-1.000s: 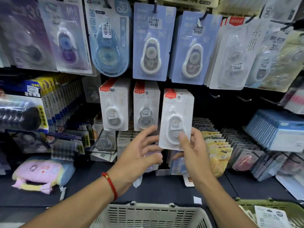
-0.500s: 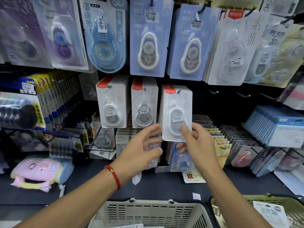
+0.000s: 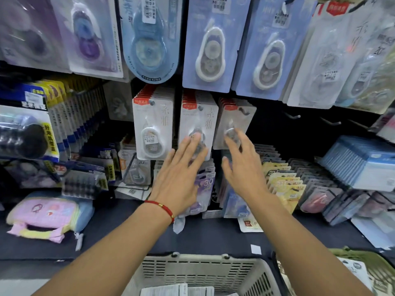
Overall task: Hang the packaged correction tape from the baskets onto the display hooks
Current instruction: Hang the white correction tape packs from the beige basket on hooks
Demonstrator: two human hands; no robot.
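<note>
Looking at it now, your right hand point(image 3: 243, 167) sits flat-fingered against the front pack point(image 3: 234, 124) on the third hook, gripping nothing, and your left hand point(image 3: 181, 171) rests open on the middle stack point(image 3: 198, 122). These carded packs look light, stiff and slick, so pinch the top edge near the hole. More wait in the white basket point(image 3: 201, 272).

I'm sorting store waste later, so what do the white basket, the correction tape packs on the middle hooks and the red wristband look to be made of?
Basket: matte off-white moulded plastic, judging by its slotted walls. Tape packs: white printed card, apparently under a clear glossy plastic blister that catches the light over the dispenser. Wristband: thin red cord or string with a small gold-coloured bead, probably metal, though that is too small to confirm.
</note>
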